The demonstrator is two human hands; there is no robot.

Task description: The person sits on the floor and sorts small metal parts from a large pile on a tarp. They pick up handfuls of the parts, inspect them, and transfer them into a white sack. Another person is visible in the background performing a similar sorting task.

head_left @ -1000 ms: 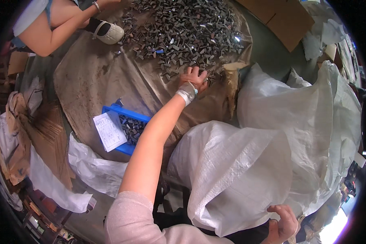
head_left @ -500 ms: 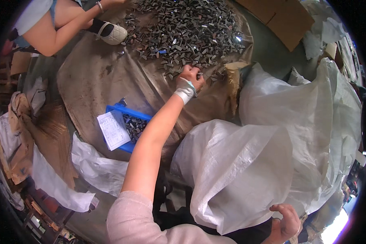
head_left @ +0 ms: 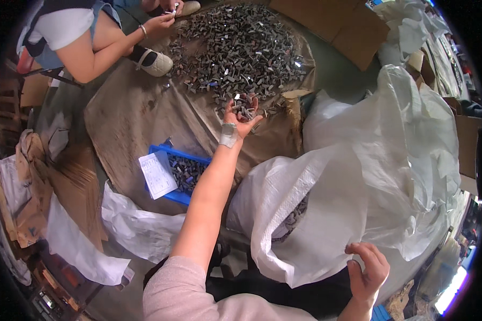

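My left hand (head_left: 241, 126), wrist wrapped in a pale band, is palm up and cupped round a handful of small metal pieces (head_left: 245, 111). It is over the near edge of a wide pile of similar grey pieces (head_left: 246, 48) on a brown cloth (head_left: 126, 109). My right hand (head_left: 370, 270) is at the lower right with fingers curled and the thumb apart, nothing visible between them. Its fingertips are close to the rim of a white woven sack (head_left: 326, 198); touching or not, I cannot tell. Grey pieces (head_left: 292, 218) show inside the sack's mouth.
Under my left forearm is a blue bin (head_left: 179, 197) of pieces, with paper sheets (head_left: 158, 175) at its left side. Another person's hand (head_left: 160, 22) works at the far left. Flattened cardboard (head_left: 332, 29) lies far right, beyond a second white sack (head_left: 418, 134). Brown paper (head_left: 72, 182) is stacked left.
My left hand has turned from knuckles up to palm up, now with a handful of pieces. The sack's mouth shows pieces inside. The other person's hands have come further into view.
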